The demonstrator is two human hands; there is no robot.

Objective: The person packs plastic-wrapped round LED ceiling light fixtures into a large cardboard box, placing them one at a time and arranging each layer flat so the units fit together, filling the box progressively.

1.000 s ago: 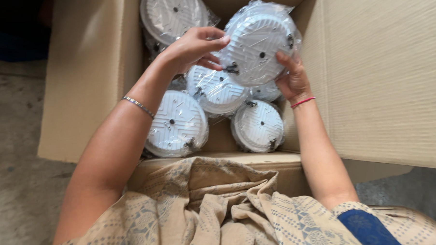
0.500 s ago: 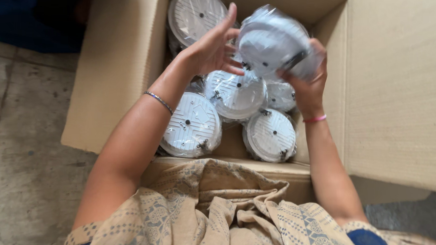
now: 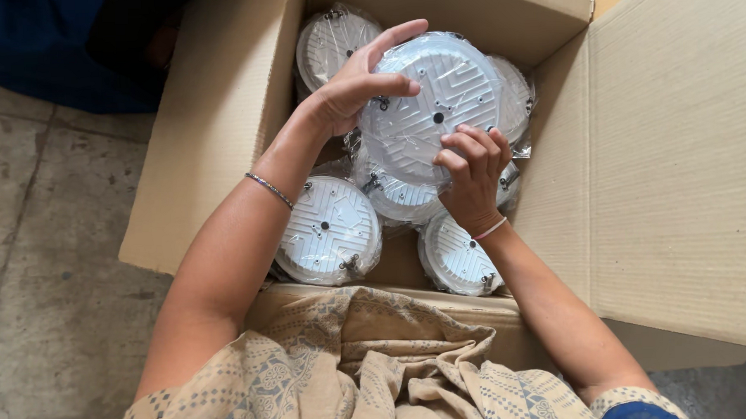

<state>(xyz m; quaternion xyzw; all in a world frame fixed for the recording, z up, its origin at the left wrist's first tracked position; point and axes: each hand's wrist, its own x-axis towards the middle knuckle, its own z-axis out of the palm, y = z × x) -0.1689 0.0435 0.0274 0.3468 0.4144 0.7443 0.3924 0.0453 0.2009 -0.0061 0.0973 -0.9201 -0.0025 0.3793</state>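
Holding one round white disc (image 3: 431, 108) above the open cardboard box (image 3: 221, 124), both hands are closed on it: the left hand (image 3: 354, 84) grips the upper left rim with the thumb laid across the face and the fingers curled behind, and the right hand (image 3: 473, 175) pinches the lower right edge with bent fingertips. The disc sits clear of the ones below, tilted a little toward the camera, so it counts as lifted out of the stack but not set anywhere. As for progress, one piece is in hand and the box looks well stocked: a disc at lower left (image 3: 329, 240), another at lower right (image 3: 460, 258), one at the back (image 3: 330, 39), one directly under the held piece (image 3: 397, 196) and one behind it to the right (image 3: 514, 93). How many layers lie underneath I cannot tell, since the upper pieces hide the bottom.

Each disc is a flat, circular, moulded white part with raised ribs in a maze-like pattern, a small dark hole at the centre and little metal spring clips at the rim. Each is wrapped in thin, clear, crinkled plastic that catches the light. The box is plain brown corrugated board, with its flaps (image 3: 677, 166) folded outward, standing on a rough grey concrete floor (image 3: 35, 246). A thin metal bangle (image 3: 269, 190) circles the left wrist, a pink band (image 3: 491, 228) the right, and patterned beige cloth (image 3: 362, 367) lies across the lap.
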